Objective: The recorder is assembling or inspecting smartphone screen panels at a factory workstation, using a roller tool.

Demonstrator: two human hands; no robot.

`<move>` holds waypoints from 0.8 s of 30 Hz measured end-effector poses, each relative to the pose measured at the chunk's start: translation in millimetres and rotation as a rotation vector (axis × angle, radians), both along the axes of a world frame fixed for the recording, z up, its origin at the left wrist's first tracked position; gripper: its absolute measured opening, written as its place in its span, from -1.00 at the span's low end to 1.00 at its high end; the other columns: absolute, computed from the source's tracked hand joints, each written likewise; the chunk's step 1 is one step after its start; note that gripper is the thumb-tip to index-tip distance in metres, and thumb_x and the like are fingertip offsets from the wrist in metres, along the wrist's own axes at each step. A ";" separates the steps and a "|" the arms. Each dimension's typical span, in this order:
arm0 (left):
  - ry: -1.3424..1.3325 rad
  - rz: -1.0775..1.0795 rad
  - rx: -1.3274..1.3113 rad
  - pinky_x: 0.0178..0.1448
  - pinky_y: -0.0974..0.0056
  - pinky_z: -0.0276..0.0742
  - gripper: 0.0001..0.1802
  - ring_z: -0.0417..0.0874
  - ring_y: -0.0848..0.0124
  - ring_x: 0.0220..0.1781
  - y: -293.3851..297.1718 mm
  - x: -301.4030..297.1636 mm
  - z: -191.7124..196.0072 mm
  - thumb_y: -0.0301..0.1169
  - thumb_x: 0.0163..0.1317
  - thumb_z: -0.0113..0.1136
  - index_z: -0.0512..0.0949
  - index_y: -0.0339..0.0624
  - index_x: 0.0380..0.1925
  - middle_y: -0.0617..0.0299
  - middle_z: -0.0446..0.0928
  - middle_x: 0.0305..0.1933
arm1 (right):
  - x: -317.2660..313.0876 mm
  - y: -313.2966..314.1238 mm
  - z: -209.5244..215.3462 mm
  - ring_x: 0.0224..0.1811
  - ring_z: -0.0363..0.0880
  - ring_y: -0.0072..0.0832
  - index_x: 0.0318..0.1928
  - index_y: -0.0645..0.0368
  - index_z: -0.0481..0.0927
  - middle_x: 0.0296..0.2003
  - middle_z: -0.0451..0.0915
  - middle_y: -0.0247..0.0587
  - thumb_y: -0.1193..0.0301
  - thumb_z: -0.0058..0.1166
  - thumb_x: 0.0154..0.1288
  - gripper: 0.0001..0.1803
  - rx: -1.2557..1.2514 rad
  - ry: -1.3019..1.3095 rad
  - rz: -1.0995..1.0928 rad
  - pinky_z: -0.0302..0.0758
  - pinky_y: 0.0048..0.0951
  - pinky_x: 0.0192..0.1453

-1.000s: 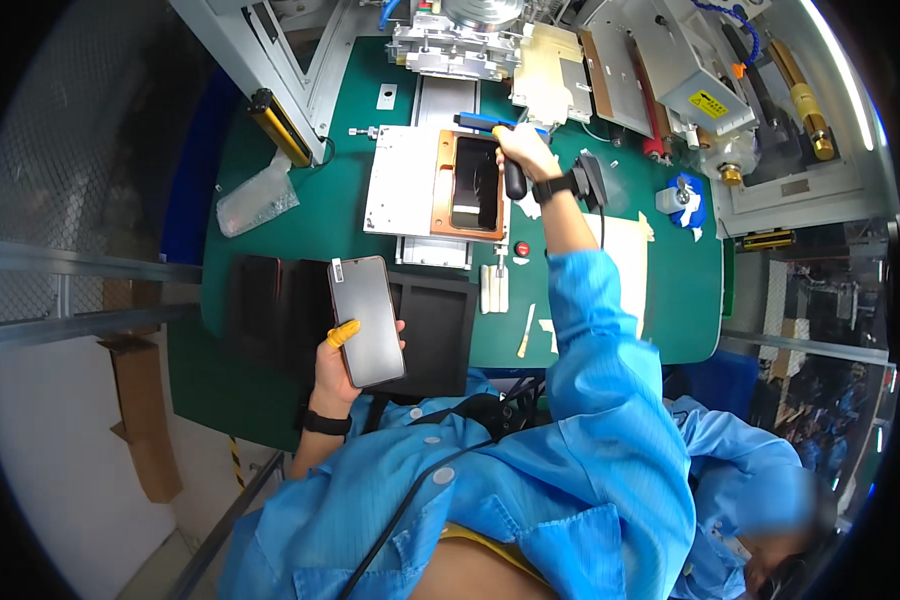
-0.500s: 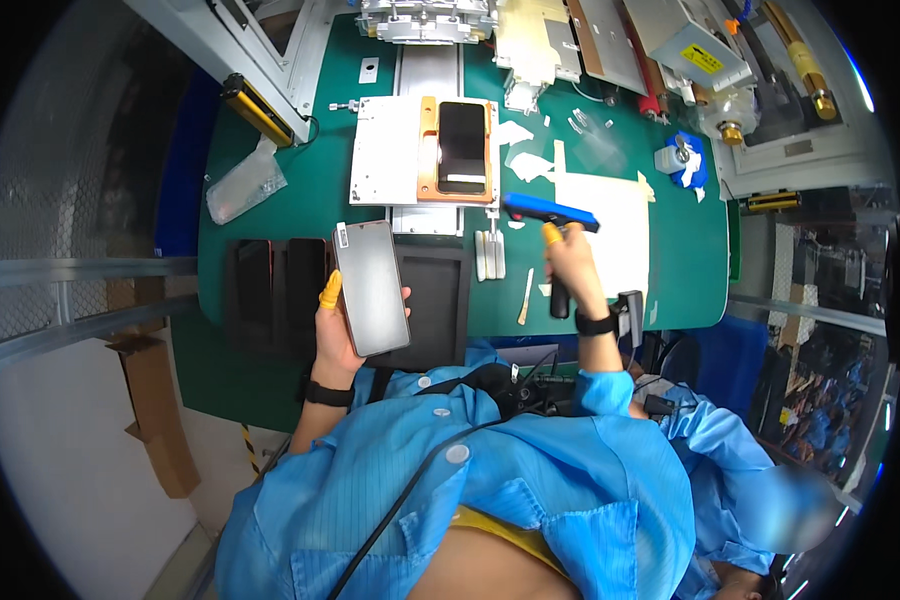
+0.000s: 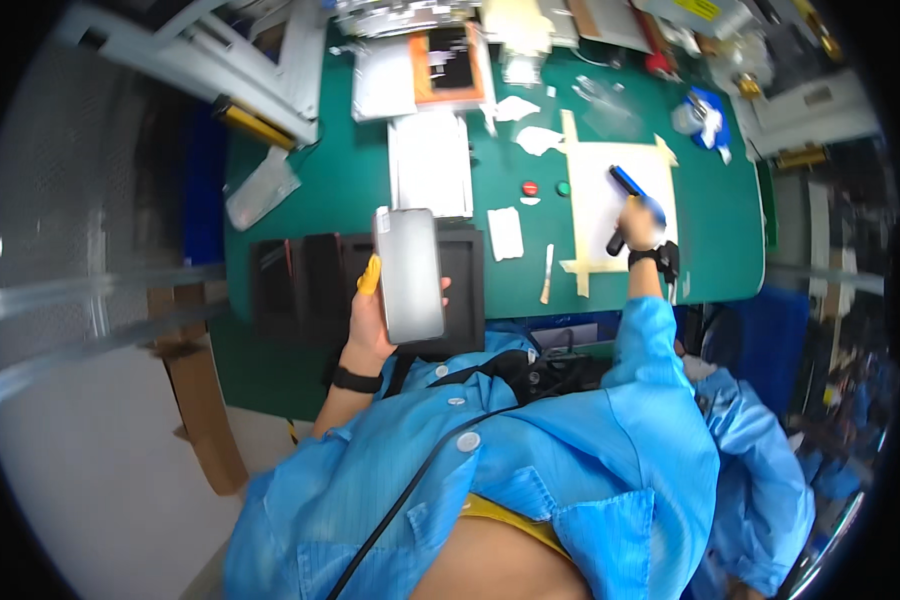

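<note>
My left hand [image 3: 371, 318], a yellow cot on its thumb, holds a smartphone [image 3: 411, 280] with a pale grey face up and a small white tab at its top left corner. The phone is above a black foam tray [image 3: 462, 300]. To the right, my right hand [image 3: 637, 226] is wrapped round the black handle of a blue hand roller [image 3: 626, 181]. That roller is over a white sheet [image 3: 598, 165] taped to the green mat; whether it touches the sheet is unclear. Farther off, another dark phone [image 3: 450, 62] sits in an orange fixture [image 3: 419, 75] on a white plate.
Two dark phones [image 3: 322, 272] lie in the tray's left part. A white rail [image 3: 430, 165] runs toward the machine. Red [image 3: 530, 188] and green [image 3: 563, 188] buttons, a white pad [image 3: 505, 233], a thin stick [image 3: 547, 274] and a blue-wrapped bottle [image 3: 688, 118] are around. A co-worker's sleeve [image 3: 770, 480] shows lower right.
The plate with the orange fixture has slid away along the rail toward the machine, uncovering the buttons. My right hand carried the roller right, over the white sheet. The view has shifted too.
</note>
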State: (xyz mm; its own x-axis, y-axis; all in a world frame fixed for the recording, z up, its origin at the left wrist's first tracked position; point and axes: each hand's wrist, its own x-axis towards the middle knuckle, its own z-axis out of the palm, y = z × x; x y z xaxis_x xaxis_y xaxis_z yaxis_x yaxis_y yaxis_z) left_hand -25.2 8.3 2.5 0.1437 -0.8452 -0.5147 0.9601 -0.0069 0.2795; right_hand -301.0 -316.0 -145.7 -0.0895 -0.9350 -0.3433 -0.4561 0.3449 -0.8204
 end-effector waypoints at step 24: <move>-1.720 -0.757 0.312 0.28 0.19 -0.04 -0.30 0.02 0.16 0.26 -7.1 -35.6 -114.2 -0.50 0.10 0.05 -0.10 -0.28 0.17 -0.11 -0.09 0.25 | 84.1 86.9 -74.1 -0.21 0.47 -0.12 -0.37 0.33 0.46 -0.30 0.48 0.12 0.30 -0.25 0.12 -0.68 0.114 -0.032 -0.824 0.35 -0.12 -0.11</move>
